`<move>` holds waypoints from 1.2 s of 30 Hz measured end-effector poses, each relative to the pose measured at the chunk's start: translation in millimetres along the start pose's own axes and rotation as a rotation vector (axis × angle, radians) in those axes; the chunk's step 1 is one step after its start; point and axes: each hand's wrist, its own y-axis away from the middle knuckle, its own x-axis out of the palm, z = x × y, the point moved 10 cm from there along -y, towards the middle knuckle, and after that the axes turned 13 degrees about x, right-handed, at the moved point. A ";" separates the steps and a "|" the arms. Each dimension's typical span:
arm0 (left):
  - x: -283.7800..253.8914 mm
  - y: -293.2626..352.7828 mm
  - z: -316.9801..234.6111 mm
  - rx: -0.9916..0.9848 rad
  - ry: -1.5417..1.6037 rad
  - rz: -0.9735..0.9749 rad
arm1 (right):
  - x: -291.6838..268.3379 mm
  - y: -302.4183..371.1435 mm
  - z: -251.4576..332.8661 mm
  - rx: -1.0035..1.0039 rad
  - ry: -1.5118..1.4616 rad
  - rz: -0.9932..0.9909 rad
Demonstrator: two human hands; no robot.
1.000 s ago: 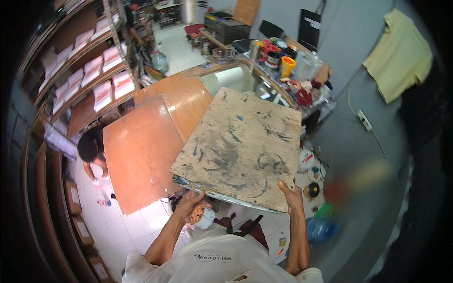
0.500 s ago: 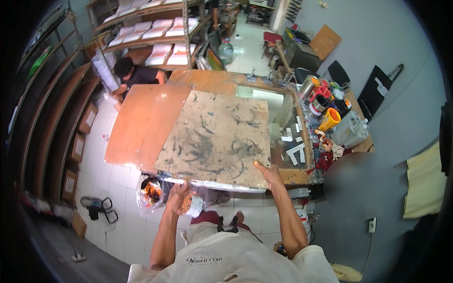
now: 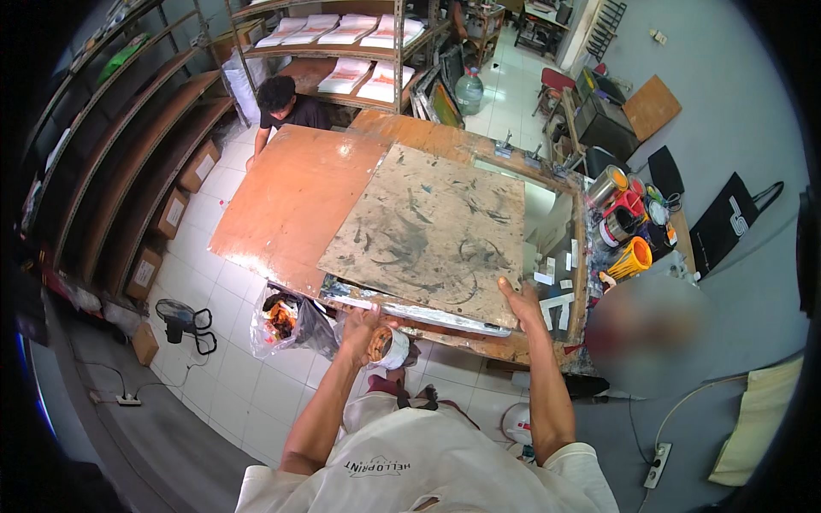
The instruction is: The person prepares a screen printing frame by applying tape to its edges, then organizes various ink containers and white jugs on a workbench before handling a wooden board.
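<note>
A stained, pale brown wooden board (image 3: 428, 231) lies on the worktable, its near edge resting over a thin frame with a white, paint-smeared front side (image 3: 419, 315). My left hand (image 3: 361, 332) is closed on the near-left part of that front edge. Just beside its palm and wrist is a roll-like thing (image 3: 389, 347), white outside and brown at its end; whether the hand holds it or it hangs there I cannot tell. My right hand (image 3: 523, 303) grips the board's near-right corner, thumb on top and fingers hidden beneath.
An orange-brown sheet (image 3: 295, 201) lies left of the board. Right of it are a glass panel with white pieces (image 3: 558, 312) and several paint cans (image 3: 609, 184). Below the near edge hangs a plastic bag (image 3: 280, 323). A person (image 3: 291, 107) crouches at far left near shelves (image 3: 333, 73).
The board and the frame under it have shifted away from me over the table, both hands moving along with them. More of the table's near edge shows. The whole view has also shifted.
</note>
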 end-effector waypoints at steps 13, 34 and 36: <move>-15.5 -5.5 11.6 -0.017 -0.070 0.076 | -53.6 44.7 88.5 -0.080 -0.652 0.112; -20.5 -21.1 19.4 -0.098 -0.004 0.216 | -299.2 717.7 -73.9 -0.025 0.340 -1.213; -4.2 -5.7 0.2 -0.133 -0.125 0.192 | -273.9 760.3 -126.7 0.255 0.392 -1.182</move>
